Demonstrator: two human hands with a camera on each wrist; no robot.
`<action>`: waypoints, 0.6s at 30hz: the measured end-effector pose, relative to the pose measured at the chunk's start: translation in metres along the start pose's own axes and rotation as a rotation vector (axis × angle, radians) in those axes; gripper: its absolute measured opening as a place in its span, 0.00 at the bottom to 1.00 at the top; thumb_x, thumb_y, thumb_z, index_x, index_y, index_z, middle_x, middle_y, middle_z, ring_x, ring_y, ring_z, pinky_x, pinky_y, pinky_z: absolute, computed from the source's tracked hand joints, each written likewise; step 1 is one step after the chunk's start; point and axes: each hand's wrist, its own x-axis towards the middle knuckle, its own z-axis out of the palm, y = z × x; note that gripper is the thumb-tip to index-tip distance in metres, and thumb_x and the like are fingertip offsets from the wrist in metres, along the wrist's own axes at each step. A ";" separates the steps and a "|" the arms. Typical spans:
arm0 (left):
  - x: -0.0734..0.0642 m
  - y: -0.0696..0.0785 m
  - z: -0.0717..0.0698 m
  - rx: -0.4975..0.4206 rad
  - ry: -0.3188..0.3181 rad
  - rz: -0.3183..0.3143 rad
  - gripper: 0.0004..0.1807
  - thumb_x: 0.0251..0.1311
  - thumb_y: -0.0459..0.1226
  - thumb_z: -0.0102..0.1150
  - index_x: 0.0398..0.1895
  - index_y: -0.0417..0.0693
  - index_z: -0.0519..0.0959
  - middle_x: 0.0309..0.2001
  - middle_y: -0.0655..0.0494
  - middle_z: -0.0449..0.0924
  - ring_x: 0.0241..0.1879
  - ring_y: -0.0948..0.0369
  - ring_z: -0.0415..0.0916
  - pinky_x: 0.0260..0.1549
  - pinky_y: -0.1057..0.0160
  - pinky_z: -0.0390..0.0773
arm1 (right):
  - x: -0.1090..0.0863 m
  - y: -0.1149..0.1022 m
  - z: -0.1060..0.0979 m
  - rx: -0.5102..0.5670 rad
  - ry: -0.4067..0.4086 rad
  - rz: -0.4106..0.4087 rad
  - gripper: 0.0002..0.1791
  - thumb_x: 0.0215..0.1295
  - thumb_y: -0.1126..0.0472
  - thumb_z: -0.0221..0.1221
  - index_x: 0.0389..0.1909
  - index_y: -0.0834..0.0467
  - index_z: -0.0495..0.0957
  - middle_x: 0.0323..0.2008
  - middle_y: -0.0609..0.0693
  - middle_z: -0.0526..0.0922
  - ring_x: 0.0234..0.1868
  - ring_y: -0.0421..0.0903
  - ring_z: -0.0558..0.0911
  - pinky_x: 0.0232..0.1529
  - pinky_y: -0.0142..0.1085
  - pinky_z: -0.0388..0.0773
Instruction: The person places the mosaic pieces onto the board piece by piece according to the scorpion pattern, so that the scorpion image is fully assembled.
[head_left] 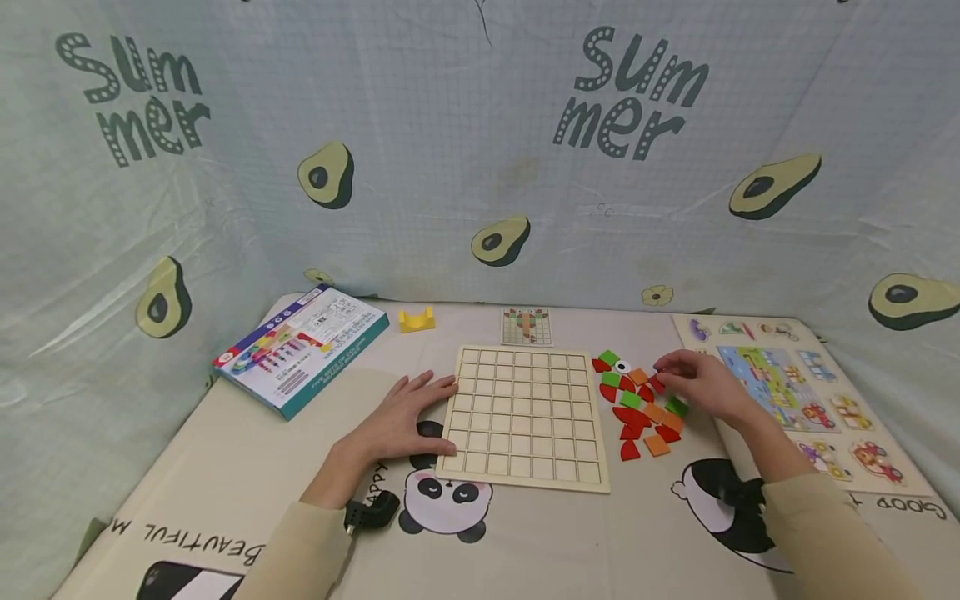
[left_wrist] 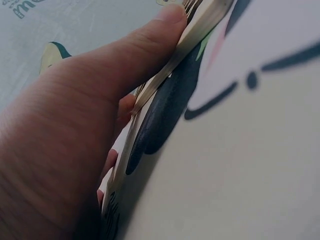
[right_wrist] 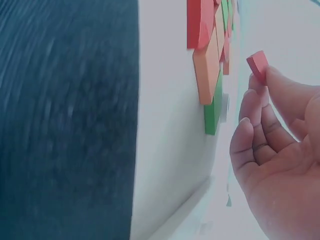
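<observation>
My right hand (head_left: 703,383) pinches a small red block (right_wrist: 258,65) between thumb and fingertips, above the right side of a loose pile. Red, green and orange flat pieces make up that pile, among them an orange square (head_left: 657,446) and a green piece (head_left: 631,400); a round white eye piece (head_left: 622,366) lies at its back. Left of the pile lies a square wooden grid board (head_left: 525,485), its cells bare. With fingers spread, my left hand (head_left: 397,421) rests along the board's left edge, the thumb (left_wrist: 145,52) against the rim.
Behind the board lies a small pattern card (head_left: 527,327). A yellow stand (head_left: 416,320) and a flat box (head_left: 303,346) are at the back left. On the right is a picture puzzle board (head_left: 855,450). A patterned sheet (head_left: 420,150) hangs behind the table.
</observation>
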 end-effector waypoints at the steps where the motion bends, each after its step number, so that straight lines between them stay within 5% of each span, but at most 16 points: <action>1: 0.000 0.000 0.000 0.001 -0.001 -0.001 0.52 0.49 0.64 0.70 0.75 0.51 0.68 0.77 0.57 0.59 0.78 0.47 0.44 0.73 0.41 0.38 | 0.000 -0.001 0.001 0.002 0.002 -0.004 0.17 0.74 0.60 0.59 0.55 0.68 0.77 0.44 0.57 0.83 0.43 0.53 0.79 0.41 0.31 0.77; 18: -0.001 0.001 -0.001 -0.005 -0.001 -0.002 0.52 0.49 0.65 0.70 0.75 0.50 0.67 0.77 0.56 0.59 0.78 0.47 0.44 0.73 0.40 0.38 | 0.010 -0.019 0.015 0.093 -0.014 0.026 0.18 0.72 0.55 0.62 0.52 0.65 0.77 0.43 0.56 0.84 0.43 0.53 0.78 0.43 0.38 0.78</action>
